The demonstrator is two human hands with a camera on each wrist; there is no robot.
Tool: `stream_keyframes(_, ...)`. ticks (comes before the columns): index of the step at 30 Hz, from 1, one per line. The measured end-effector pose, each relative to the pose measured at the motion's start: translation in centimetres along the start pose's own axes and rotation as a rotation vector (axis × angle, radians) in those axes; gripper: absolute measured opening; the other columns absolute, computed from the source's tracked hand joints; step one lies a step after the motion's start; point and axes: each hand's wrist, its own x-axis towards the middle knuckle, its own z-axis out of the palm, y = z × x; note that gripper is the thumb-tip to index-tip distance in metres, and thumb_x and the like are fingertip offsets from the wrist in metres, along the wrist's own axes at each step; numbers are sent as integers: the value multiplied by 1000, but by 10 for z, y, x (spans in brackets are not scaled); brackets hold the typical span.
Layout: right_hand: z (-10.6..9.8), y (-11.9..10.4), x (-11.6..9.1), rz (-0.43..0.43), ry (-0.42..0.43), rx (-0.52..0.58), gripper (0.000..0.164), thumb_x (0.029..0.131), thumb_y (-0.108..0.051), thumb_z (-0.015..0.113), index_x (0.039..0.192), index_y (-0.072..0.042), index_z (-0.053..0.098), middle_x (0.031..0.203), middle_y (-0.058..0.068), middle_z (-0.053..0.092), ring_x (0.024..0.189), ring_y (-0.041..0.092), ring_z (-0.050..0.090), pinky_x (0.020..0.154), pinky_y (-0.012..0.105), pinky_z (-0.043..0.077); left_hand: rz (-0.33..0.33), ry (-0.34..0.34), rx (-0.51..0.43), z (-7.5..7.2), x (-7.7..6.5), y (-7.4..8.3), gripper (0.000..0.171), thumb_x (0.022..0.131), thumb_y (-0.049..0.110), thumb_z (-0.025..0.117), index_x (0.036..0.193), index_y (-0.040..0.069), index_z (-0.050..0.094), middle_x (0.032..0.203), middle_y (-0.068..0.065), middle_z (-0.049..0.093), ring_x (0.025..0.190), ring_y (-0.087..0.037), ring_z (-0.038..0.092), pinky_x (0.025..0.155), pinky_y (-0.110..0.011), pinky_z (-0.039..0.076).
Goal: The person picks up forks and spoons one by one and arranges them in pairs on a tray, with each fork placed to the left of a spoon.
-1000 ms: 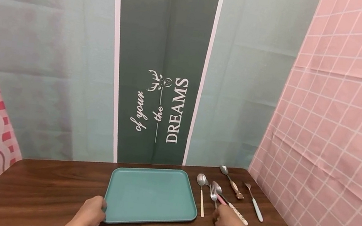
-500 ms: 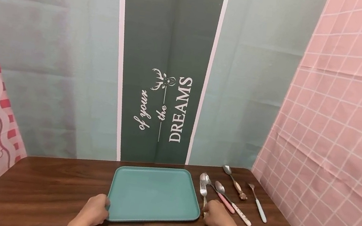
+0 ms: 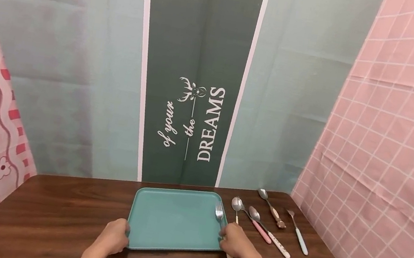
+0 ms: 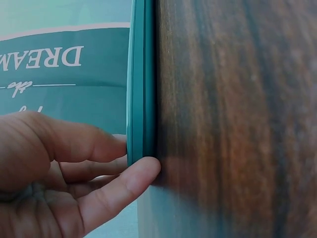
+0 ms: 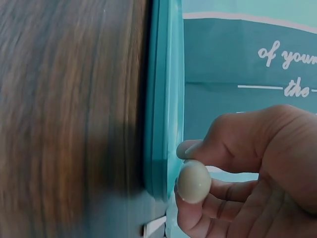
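Observation:
A teal rectangular tray lies on the wooden table. My left hand pinches the tray's edge near its front left corner; in the left wrist view the fingers lie along the rim. My right hand holds a fork by its cream handle, the tines over the tray's right side. The handle's rounded end sticks out between thumb and fingers in the right wrist view. Whether the fork touches the tray, I cannot tell. Just right of the tray lies a spoon, its handle partly behind my right hand.
Further right on the table lie a pink-handled piece of cutlery, a spoon with a patterned white handle, a spoon with a bear-shaped handle end and a light-blue-handled fork. Cloth backdrops stand around the table.
My right hand has carried the fork leftward from among the cutlery to over the tray's right edge. The left hand keeps its hold on the tray. The head view has shifted slightly.

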Motion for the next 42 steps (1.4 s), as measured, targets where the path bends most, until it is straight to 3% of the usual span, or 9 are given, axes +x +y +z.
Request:
stream_keyframes(7, 5, -8, 9, -27, -16, -5, 23, 63, 3, 57, 83, 7, 70, 78, 11, 58, 75, 20, 48, 67, 37, 45, 7, 5, -4, 3, 3, 3, 34, 70, -13, 53, 103, -16, 57, 84, -17, 56, 55, -17, 51, 51, -29, 44)
stream_keyframes(14, 13, -24, 19, -85, -59, 13, 26, 70, 2, 61, 94, 11, 68, 95, 19, 65, 94, 31, 57, 76, 37, 48, 24, 12, -17, 5, 4, 4, 32, 68, -13, 53, 100, -15, 58, 79, -14, 55, 50, -16, 51, 49, -28, 43)
stream_keyframes(20, 17, -37, 28, -134, -61, -16, 21, 71, 3, 60, 88, 8, 70, 80, 8, 64, 71, 14, 53, 66, 26, 46, 9, 6, -27, 1, 3, 4, 33, 69, -13, 54, 101, -16, 58, 80, -15, 55, 51, -17, 51, 50, -29, 43)
stream_keyframes(23, 18, -42, 31, -124, -72, 1, 9, 71, 4, 58, 72, 5, 67, 64, 0, 53, 60, 10, 43, 56, 23, 40, 11, 8, -18, 1, 4, 5, 34, 69, -13, 54, 102, -17, 58, 82, -16, 55, 52, -17, 51, 50, -29, 43)
stream_keyframes(26, 20, -47, 35, -131, -77, 22, 9, 71, 5, 57, 64, 2, 62, 57, -5, 39, 54, 7, 32, 51, 22, 33, 13, 10, -11, 1, 4, 7, 34, 69, -13, 54, 103, -16, 58, 82, -16, 55, 53, -17, 50, 50, -29, 43)
stream_keyframes(30, 23, -52, 41, -142, -74, 20, 12, 71, 3, 59, 77, 6, 69, 66, 1, 56, 58, 7, 41, 57, 23, 41, 9, 11, -11, 0, 3, 7, 34, 70, -12, 55, 104, -17, 58, 84, -18, 56, 51, -16, 51, 49, -28, 43)
stream_keyframes(34, 28, -57, 47, -120, -86, 19, 17, 72, 2, 60, 84, 5, 71, 75, 7, 63, 64, 12, 51, 61, 24, 45, 6, 8, -1, -1, 3, 6, 36, 71, -12, 55, 106, -17, 58, 88, -20, 57, 50, -16, 52, 49, -28, 43)
stream_keyframes(39, 34, -65, 53, -98, -102, 1, 11, 74, -1, 61, 79, 2, 71, 76, 6, 63, 70, 13, 50, 62, 25, 44, -4, 9, -1, -2, 3, 5, 37, 71, -12, 56, 107, -16, 58, 89, -21, 57, 49, -15, 51, 48, -27, 43)
stream_keyframes(42, 37, -70, 55, -100, -100, 12, 9, 73, 0, 60, 65, -2, 64, 60, -1, 48, 60, 11, 40, 54, 23, 38, 2, 15, -2, -3, 4, 4, 38, 70, -12, 57, 108, -17, 58, 90, -21, 58, 51, -16, 52, 49, -28, 44)
